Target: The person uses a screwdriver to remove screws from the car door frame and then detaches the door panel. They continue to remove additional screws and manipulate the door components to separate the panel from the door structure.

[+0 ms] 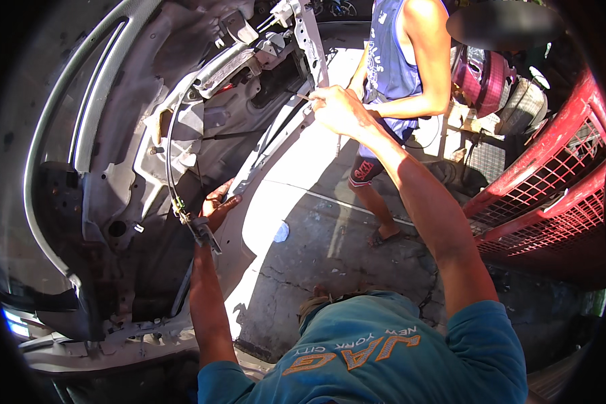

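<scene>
My left hand grips the lower part of a long grey metal rail on the stripped car body panel. A black cable runs down the panel to a small metal latch lying across my left wrist. My right hand is raised near the rail's upper end, beside an upright perforated bracket. Its fingers are closed on a thin piece, too small to identify, with the tip sticking out to the left. The co-worker's hand is partly hidden behind mine.
A co-worker in a blue sleeveless top stands just beyond my right hand. Red metal grille racks stand at the right. Behind them lies a pile of parts with a pink curved piece. Cracked concrete floor shows below.
</scene>
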A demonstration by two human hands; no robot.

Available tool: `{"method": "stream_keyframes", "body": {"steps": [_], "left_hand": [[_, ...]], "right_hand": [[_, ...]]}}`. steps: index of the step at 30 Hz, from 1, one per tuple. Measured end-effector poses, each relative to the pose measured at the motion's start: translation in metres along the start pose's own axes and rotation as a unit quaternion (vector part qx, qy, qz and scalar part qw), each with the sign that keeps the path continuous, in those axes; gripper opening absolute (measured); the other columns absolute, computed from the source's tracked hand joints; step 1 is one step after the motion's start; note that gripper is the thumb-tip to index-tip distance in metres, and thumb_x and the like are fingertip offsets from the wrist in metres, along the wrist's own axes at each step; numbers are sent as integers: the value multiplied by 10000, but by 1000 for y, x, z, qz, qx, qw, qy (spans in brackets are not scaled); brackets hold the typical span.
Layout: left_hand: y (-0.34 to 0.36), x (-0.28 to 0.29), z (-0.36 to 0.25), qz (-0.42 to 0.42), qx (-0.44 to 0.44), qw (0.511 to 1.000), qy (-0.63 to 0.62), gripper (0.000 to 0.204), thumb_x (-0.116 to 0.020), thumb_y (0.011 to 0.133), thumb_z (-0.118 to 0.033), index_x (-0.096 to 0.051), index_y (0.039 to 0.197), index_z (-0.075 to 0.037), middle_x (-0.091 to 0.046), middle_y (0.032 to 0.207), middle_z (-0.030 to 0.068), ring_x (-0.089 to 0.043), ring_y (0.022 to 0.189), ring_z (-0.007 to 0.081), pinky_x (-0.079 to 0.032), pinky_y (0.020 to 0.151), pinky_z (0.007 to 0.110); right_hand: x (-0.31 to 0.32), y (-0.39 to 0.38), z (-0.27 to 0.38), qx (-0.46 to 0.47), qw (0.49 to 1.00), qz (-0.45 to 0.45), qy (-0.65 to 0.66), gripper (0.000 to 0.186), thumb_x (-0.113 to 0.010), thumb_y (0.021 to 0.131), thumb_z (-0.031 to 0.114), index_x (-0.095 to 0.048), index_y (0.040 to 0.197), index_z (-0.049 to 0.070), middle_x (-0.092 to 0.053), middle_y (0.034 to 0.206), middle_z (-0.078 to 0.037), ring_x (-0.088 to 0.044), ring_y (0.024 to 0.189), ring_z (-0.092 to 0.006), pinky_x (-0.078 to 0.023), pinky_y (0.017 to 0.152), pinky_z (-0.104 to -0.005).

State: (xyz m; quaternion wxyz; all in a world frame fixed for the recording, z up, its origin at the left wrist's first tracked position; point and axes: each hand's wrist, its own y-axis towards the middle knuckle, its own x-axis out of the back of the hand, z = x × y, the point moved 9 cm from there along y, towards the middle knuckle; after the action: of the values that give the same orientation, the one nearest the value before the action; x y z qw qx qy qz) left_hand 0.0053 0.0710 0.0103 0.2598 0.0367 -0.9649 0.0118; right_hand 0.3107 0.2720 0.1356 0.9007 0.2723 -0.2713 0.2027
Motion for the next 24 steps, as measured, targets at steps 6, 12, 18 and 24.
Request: {"method": "stream_keyframes", "body": {"steps": [6,12,18,24], "left_hand": [[6,0,3,5,-9,1000,18,588,-711,918,-85,-513,1462,22,-622,1382,90,-533,1263,158,-390,1097,310],[5,1,5,8,-6,1000,3,590,-704,923,-60,-502,1471,18,-633,1352,88,-552,1221,152,-411,1066,300],[6,1,10,3,1,999,-33,574,-728,923,-136,-538,1448,-4,-643,1343,97,-563,1233,183,-414,1073,322],[5,0,7,-9,8,1000,-18,556,-734,926,-159,-559,1435,-18,-648,1344,96,-559,1252,186,-407,1088,330]], "right_hand": [[4,-4,-6,13,998,-45,45,226,-633,808,219,-713,872,18,-693,720,-156,-712,665,-287,-545,636,-418],[-4,-1,-27,-109,986,3,130,218,-608,853,209,-717,898,25,-677,705,-119,-654,573,-206,-508,546,-362],[-19,22,-62,-3,981,-33,193,185,-678,857,238,-718,866,57,-677,689,-58,-652,584,-139,-498,524,-303],[-39,55,-97,-8,983,36,178,193,-778,825,288,-717,842,105,-673,658,-13,-649,576,-104,-487,503,-280]]}}
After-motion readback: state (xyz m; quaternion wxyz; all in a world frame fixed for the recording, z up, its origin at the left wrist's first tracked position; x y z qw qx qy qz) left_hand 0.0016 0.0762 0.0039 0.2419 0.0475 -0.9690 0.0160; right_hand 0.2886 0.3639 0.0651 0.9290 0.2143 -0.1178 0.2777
